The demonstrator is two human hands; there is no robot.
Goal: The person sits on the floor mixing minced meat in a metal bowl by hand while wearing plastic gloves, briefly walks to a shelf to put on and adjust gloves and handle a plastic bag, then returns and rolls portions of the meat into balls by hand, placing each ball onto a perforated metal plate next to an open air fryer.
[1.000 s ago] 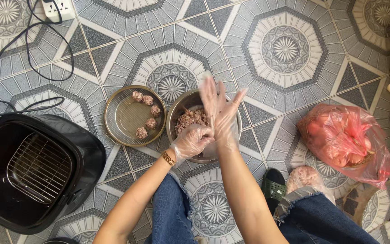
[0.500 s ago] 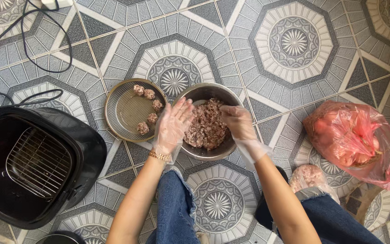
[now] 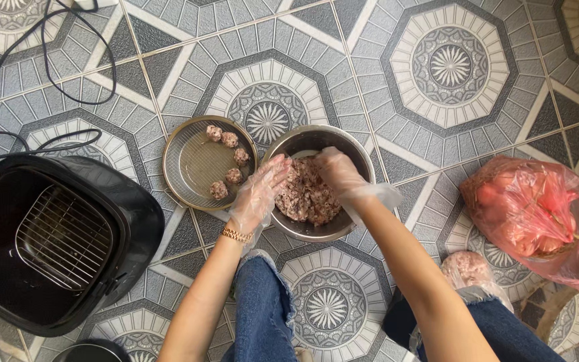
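1. So, the right hand (image 3: 336, 171) digs into the minced meat (image 3: 306, 194) in the steel bowl (image 3: 343, 228) on the floor, grip probably pinching some.
2. The left hand (image 3: 257, 194) rests spread on the rim, nearer the round tray (image 3: 196, 167) of meatballs (image 3: 226, 157).
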